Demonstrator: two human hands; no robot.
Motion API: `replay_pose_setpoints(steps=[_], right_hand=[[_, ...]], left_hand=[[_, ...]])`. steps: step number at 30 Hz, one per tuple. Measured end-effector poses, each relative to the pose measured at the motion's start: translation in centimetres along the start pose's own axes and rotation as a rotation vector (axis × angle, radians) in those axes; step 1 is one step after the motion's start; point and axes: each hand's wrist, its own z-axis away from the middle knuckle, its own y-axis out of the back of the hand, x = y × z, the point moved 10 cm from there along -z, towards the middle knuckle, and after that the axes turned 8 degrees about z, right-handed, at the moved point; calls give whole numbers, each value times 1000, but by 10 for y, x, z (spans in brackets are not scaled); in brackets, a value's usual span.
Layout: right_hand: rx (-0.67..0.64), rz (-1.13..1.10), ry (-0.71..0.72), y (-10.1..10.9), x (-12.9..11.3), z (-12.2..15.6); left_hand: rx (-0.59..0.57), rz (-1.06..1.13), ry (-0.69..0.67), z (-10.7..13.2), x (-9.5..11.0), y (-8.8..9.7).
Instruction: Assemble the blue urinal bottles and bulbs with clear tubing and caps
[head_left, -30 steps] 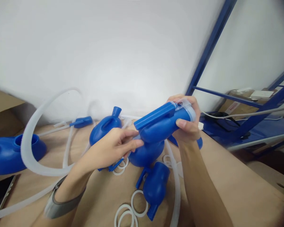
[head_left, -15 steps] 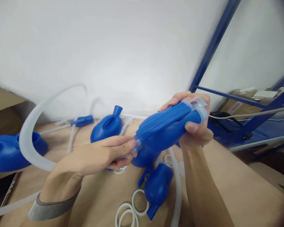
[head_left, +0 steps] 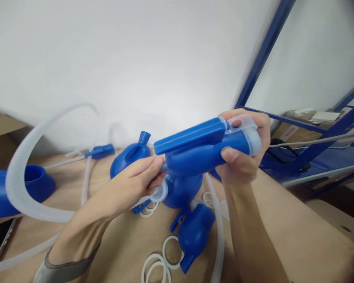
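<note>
A blue plastic bottle with a long raised handle is held up between my two hands. My right hand wraps its wide end, thumb in front, beside a translucent cap whose strap reaches the handle. At the narrow left end, thumb and fingers of my left hand pinch the bottle's tip; the exact grip is partly hidden. A translucent connector shows just below that hand. A white corrugated hose arcs behind my left forearm; whether my left hand also holds it I cannot tell.
More blue bottles lie on the brown table: one behind, one in front, one at far left. White rings and a hose lie nearby. A blue metal rack stands right, against a white wall.
The bottle has turned so its handle faces up and shows clearly. Its left end has risen a little. A connector beneath my left hand has come into view.
</note>
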Motion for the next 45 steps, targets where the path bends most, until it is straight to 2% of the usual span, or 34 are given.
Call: replay_pose_setpoints(steps=[4, 12, 17, 22, 28, 34, 37, 42, 43, 45], right_hand=[[30, 83, -189, 3, 22, 5], [13, 61, -274, 0, 41, 5], [-46, -21, -371, -6, 56, 12], [-19, 56, -386, -1, 48, 8], [43, 134, -378, 6, 32, 2], [42, 214, -430, 11, 31, 0], [53, 192, -473, 13, 35, 1], [-5, 179, -477, 4, 41, 4], [-1, 176, -486, 4, 43, 5], [43, 188, -499, 9, 48, 6]], left_hand=[[-30, -74, -91, 3, 12, -5], [-38, -87, -66, 5, 0, -8], [46, -302, -177, 12, 13, -4], [5, -375, -204, 15, 17, -13], [42, -473, -266, 13, 27, -15], [106, -586, -318, 12, 34, -20], [150, -725, -314, 5, 26, -18], [157, -1061, -305, -15, 11, -12], [171, -1111, -307, -17, 12, -8], [236, -1165, -395, -12, 27, 0]])
